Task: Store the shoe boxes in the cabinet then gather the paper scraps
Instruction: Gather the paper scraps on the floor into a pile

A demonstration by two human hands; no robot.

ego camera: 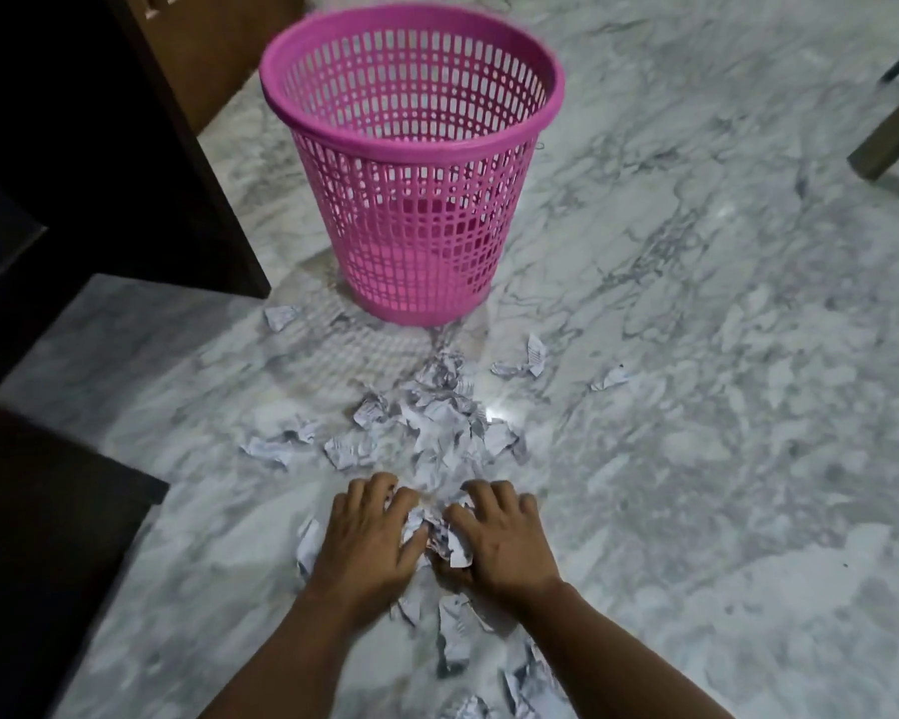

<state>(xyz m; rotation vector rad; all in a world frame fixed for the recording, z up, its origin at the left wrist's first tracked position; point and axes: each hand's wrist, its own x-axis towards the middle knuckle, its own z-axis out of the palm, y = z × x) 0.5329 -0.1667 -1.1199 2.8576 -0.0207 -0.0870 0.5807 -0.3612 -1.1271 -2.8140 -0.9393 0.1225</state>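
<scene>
Head view: both hands press palm-down on crumpled paper scraps [439,433] strewn over the glossy veined marble floor [722,355]. Left hand [369,531] and right hand [499,531] curl their fingers around one wad between them. Beyond stands a pink plastic lattice basket [411,168], round and tapered.

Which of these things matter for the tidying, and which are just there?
Part of the job: paper scraps, left hand, right hand, probably the pink basket for the scraps.

Just there: dark cabinet, marble floor, furniture leg.
</scene>
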